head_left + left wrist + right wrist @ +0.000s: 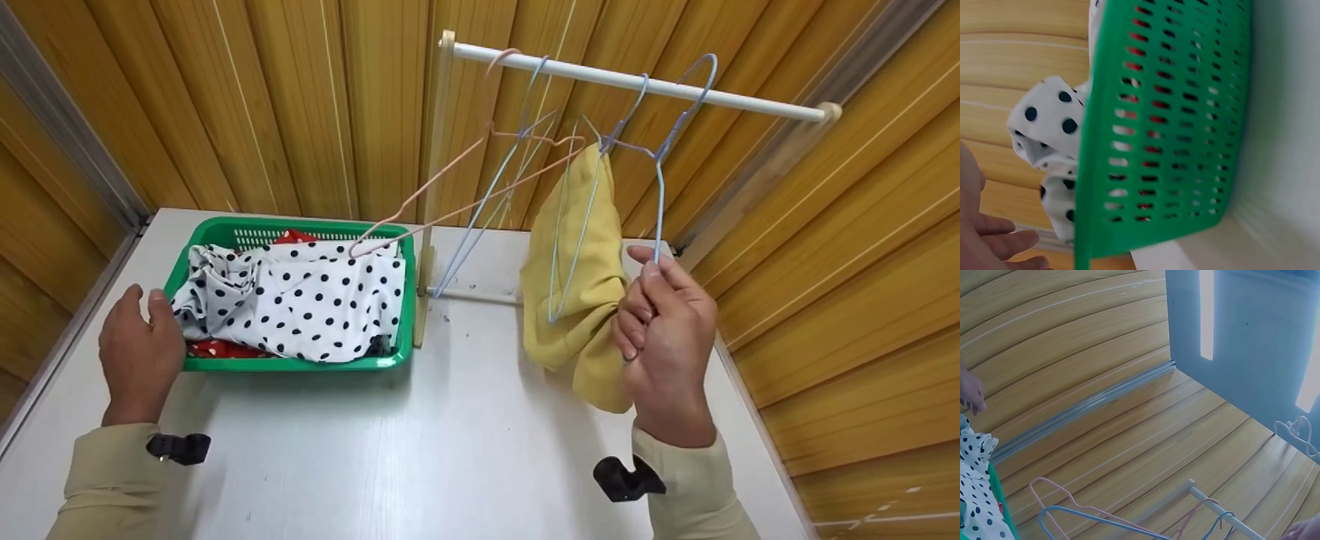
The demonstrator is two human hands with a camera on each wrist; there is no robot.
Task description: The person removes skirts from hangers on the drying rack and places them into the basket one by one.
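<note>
My right hand pinches the end of a blue wire hanger between thumb and finger. The hanger's hook sits over the white rail. Just left of that hand hangs a yellow cloth, its lower part bunched by the fingers; whether they touch it I cannot tell. My left hand is held beside the left rim of a green basket, fingers loose and holding nothing. White cloth with black dots fills the basket top. In the left wrist view that hand is apart from the basket wall.
A pink hanger on the rail reaches over the basket's right end. Light-blue hangers hang between it and the yellow cloth. Red cloth shows under the dotted one. The rack's left post stands close beside the basket.
</note>
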